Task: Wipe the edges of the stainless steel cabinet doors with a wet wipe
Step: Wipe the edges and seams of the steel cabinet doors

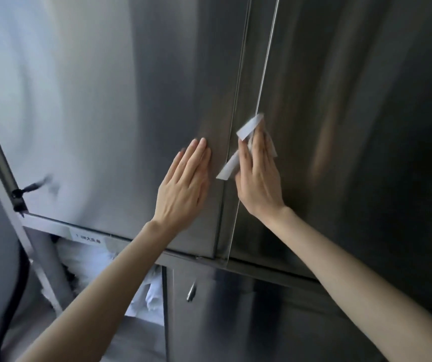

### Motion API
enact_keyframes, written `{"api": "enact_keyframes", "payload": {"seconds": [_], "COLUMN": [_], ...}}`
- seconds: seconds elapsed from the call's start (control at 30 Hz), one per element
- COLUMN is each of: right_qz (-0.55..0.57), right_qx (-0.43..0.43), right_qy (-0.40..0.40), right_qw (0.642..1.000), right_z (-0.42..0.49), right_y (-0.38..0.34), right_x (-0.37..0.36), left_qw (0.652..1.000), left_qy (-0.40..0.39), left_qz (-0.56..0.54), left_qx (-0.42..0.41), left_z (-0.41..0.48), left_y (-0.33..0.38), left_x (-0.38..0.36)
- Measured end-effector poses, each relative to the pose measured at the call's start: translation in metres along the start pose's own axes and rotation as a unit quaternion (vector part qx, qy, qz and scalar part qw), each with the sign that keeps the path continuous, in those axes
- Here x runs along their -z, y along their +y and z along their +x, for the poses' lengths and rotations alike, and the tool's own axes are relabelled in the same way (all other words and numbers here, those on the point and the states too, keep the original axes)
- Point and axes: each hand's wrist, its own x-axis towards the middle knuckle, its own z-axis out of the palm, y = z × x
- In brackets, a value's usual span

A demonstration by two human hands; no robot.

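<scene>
1. doors: two upper stainless steel doors, left door [105,113] and right door [353,126], meet at one vertical seam [235,105]. one lower door [235,322] sits below the seam and carries one handle [191,291].
2. left hand [183,186]: just left of the seam, palm flat on the left door, fingers straight and together, holding nothing.
3. right hand [259,176]: just right of the seam, grasping one wet wipe [248,124] and pressing it against the right door's edge.
4. wet wipe: one, white, folded, lying at the seam. one flap shows above the fingertips, and one shows below the thumb.
5. well left of the seam, low: one black latch [24,192], one white label [87,237], one black cable [13,296], white bundles [89,257] (count cannot be told).
</scene>
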Motion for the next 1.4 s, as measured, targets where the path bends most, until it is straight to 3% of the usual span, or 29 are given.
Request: {"api": "enact_keyframes", "payload": {"seconds": [0.17, 0.37, 0.7, 0.8, 0.93, 1.07, 1.23, 1.4], "right_qz": [0.036, 0.056, 0.0, -0.03, -0.018, 0.002, 0.059, 0.043], "right_qx": [0.006, -0.043, -0.214, -0.253, -0.157, -0.134, -0.123, -0.125], "right_qy": [-0.101, -0.218, -0.294, -0.291, -0.257, -0.262, -0.295, -0.232], "right_qw": [0.994, 0.973, 0.932, 0.922, 0.953, 0.956, 0.946, 0.964], "right_z": [-0.118, -0.211, -0.238, -0.225, -0.237, -0.226, -0.22, -0.196], "right_y": [-0.03, -0.059, -0.117, -0.135, -0.095, -0.087, -0.072, -0.046], "right_x": [-0.025, -0.037, -0.036, -0.036, -0.022, -0.02, 0.003, 0.062], "left_qw": [0.998, 0.991, 0.973, 0.968, 0.961, 0.958, 0.962, 0.969], "left_qy": [-0.056, -0.13, -0.228, -0.248, -0.272, -0.282, -0.264, -0.209], "left_qz": [0.005, -0.006, -0.025, -0.031, -0.036, -0.045, -0.072, -0.122], "left_qx": [0.024, 0.039, 0.033, 0.029, 0.03, 0.033, -0.009, -0.054], "left_z": [-0.069, -0.115, -0.146, -0.154, -0.156, -0.152, -0.142, -0.102], "left_y": [-0.001, 0.012, -0.007, -0.013, -0.009, -0.013, -0.009, 0.013], "left_x": [-0.015, -0.027, -0.019, -0.019, -0.021, -0.018, -0.008, -0.007]}}
